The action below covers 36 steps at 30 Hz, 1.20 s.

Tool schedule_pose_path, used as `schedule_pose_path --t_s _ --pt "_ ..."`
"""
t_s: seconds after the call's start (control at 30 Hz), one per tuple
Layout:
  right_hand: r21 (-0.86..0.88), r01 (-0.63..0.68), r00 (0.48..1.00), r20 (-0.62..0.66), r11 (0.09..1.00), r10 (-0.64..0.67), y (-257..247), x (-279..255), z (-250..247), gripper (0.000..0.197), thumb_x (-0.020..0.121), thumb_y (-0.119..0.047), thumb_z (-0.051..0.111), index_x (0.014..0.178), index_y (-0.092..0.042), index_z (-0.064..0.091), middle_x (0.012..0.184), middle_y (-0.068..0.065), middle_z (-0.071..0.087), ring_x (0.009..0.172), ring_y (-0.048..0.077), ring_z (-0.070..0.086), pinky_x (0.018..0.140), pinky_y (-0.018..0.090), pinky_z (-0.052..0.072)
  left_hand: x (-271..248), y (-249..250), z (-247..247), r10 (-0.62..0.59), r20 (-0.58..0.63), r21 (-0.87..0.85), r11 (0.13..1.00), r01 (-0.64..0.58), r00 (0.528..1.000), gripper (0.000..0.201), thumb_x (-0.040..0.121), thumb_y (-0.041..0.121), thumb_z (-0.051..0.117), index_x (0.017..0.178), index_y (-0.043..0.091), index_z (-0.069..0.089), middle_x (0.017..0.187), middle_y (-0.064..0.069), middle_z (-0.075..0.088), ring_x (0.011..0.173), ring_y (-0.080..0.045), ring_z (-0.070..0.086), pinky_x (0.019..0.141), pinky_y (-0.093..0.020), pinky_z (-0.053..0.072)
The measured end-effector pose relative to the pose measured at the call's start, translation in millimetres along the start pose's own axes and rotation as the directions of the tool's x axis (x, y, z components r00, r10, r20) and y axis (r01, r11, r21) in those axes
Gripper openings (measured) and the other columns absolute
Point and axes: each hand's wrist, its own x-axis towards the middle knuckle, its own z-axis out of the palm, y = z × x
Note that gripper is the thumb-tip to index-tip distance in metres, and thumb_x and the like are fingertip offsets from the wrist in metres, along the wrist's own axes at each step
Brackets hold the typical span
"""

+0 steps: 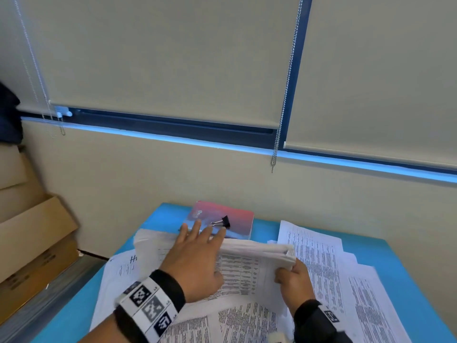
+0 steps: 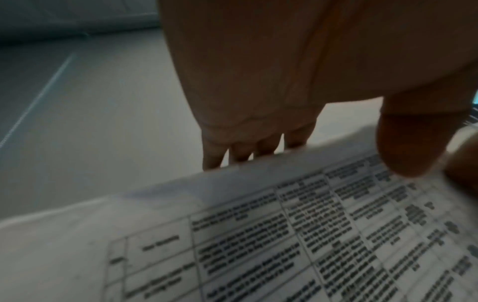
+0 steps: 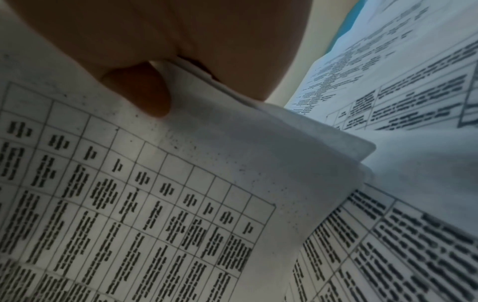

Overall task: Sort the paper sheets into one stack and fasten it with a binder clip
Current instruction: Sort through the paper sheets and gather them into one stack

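A thick stack of printed sheets (image 1: 247, 263) lies raised in the middle of the blue table (image 1: 400, 258). My left hand (image 1: 200, 233) lies flat on top of it, and its straight fingers (image 2: 240, 151) reach over the stack's far edge. My right hand (image 1: 293, 276) pinches the stack's right corner, with the thumb (image 3: 145, 94) on the top sheet (image 3: 181, 183). A black binder clip (image 1: 223, 222) rests on a red notebook (image 1: 239, 214) just beyond my left fingertips, and neither hand touches it.
Loose printed sheets (image 1: 319, 256) spread over the table's right side and front (image 1: 242, 320). One more sheet (image 1: 121, 268) sticks out at the left. Cardboard boxes (image 1: 32, 231) stand left of the table. A wall and window blinds are close behind.
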Motion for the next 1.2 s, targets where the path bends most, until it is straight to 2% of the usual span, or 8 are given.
schedule_pose_path --t_s 0.2,0.27,0.33,0.5,0.6,0.83,1.03,1.2 --pt "-0.041 0.033 0.999 0.018 0.999 -0.032 -7.8 -0.6 0.2 0.029 0.075 0.006 0.047 0.079 -0.012 0.069 0.063 -0.001 0.069 0.068 0.021 0.063 0.06 0.032 0.048 14.6 6.5 -0.2 0.07 -0.138 -0.006 0.997 -0.071 0.988 0.036 0.091 0.032 0.043 0.127 0.027 0.048 0.138 0.001 0.049 0.138 -0.024 0.034 0.117 -0.041 0.024" --pt "-0.022 0.08 0.997 0.006 0.997 -0.08 -14.1 1.3 0.8 0.03 0.06 -0.006 0.046 0.076 -0.014 0.07 0.063 -0.002 0.068 0.061 0.013 0.061 0.057 0.029 0.047 16.2 1.7 -10.8 0.061 -0.19 -0.091 0.993 -0.079 0.98 0.015 0.093 0.028 0.042 0.101 0.028 0.055 0.1 0.005 0.062 0.097 -0.021 0.055 0.079 -0.031 0.046" --pt "-0.034 0.177 0.984 -0.027 0.984 -0.178 -21.0 5.6 -1.2 0.025 0.058 -0.011 0.047 0.073 -0.013 0.067 0.063 0.001 0.064 0.058 0.009 0.054 0.057 0.028 0.044 13.9 -6.4 -21.9 0.044 -0.213 -0.145 0.986 -0.076 0.976 0.014 0.096 0.031 0.042 0.088 0.027 0.053 0.077 0.006 0.056 0.076 -0.022 0.054 0.057 -0.031 0.039" --pt "0.193 0.239 0.953 -0.235 0.951 -0.192 -30.8 26.2 -13.5 0.025 0.065 -0.016 0.071 0.086 -0.016 0.058 0.081 -0.003 0.062 0.079 0.015 0.058 0.076 0.036 0.044 -3.8 -40.5 -39.3 -0.184 -0.378 -0.661 0.74 -0.126 0.907 0.024 0.083 0.041 0.059 0.077 0.018 0.065 0.065 -0.005 0.064 0.057 -0.017 0.054 0.057 -0.031 0.046" --pt "0.507 0.055 0.998 -0.014 0.86 -0.056 -39.6 28.1 0.8 0.036 0.076 -0.008 0.067 0.111 -0.016 0.06 0.103 0.006 0.067 0.096 0.025 0.06 0.084 0.039 0.043 -15.5 -45.7 -46.0 -0.316 -0.353 -0.873 0.45 -0.189 0.881 0.006 0.086 0.021 0.071 0.085 0.02 0.077 0.083 -0.008 0.077 0.074 -0.025 0.072 0.071 -0.04 0.056" --pt "0.354 0.203 0.967 0.073 0.913 -0.244 -73.0 1.2 42.0 0.029 0.073 -0.018 0.068 0.1 -0.008 0.073 0.099 0.008 0.077 0.095 0.025 0.072 0.084 0.036 0.058 -31.0 -30.1 -26.8 -0.526 -0.183 -0.975 -0.013 -0.223 0.831 0.023 0.09 -0.003 0.055 0.093 0.013 0.071 0.086 0.003 0.078 0.087 -0.011 0.072 0.07 -0.023 0.052" --pt "0.197 0.248 0.954 0.119 0.948 -0.275 -53.6 -11.1 43.7 0.031 0.072 -0.01 0.059 0.101 -0.011 0.069 0.096 0.001 0.076 0.09 0.017 0.071 0.073 0.025 0.057 -32.0 -32.9 19.1 -0.532 -0.027 -0.985 -0.131 -0.114 0.846 0.028 0.09 0.001 0.056 0.105 0.02 0.071 0.105 -0.003 0.076 0.108 -0.029 0.067 0.101 -0.052 0.045" --pt "0.126 0.168 0.975 0.122 0.978 -0.184 -27.1 -17.6 49.0 0.034 0.072 -0.008 0.058 0.103 -0.014 0.068 0.096 0.003 0.075 0.09 0.017 0.07 0.067 0.021 0.055 -35.5 -26.9 49.7 -0.527 0.069 -0.993 -0.114 0.01 0.847 0.022 0.088 0.0 0.063 0.096 0.019 0.071 0.094 0.002 0.078 0.106 -0.027 0.065 0.105 -0.049 0.042"
